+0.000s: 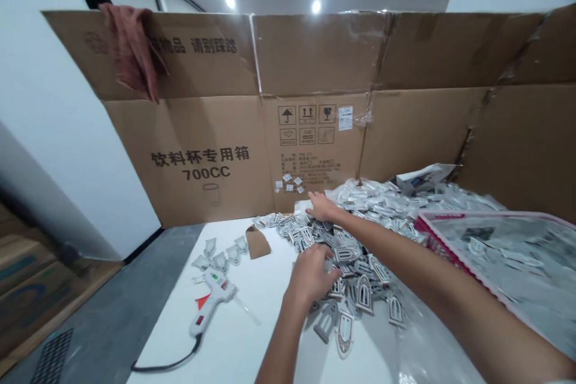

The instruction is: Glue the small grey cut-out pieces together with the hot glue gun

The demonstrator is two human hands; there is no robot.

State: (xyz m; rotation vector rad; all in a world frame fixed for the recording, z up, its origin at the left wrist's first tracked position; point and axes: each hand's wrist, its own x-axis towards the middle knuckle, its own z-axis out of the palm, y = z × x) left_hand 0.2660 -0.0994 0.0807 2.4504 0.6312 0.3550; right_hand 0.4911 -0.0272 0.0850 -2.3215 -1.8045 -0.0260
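Many small grey-and-white arched pieces (364,294) lie heaped on the white table (252,336). My left hand (314,273) is over the near left side of the heap, fingers bent and apart over the pieces; what lies under them is partly hidden. Farther back, my right hand (321,206) reaches across to a small white item (302,208) by the cardboard wall, its fingertips at that item. Whether the right fingers grip it cannot be made out. A white glue gun (213,300) with a clear stick lies on the left of the table.
Cardboard panels (207,126) stand behind the table, with a reddish cloth (132,48) hung over them. A brown cardboard scrap (258,243) and several grey pieces (220,261) lie behind the glue gun. At right is a pink-edged clear bag (495,252) holding more pieces.
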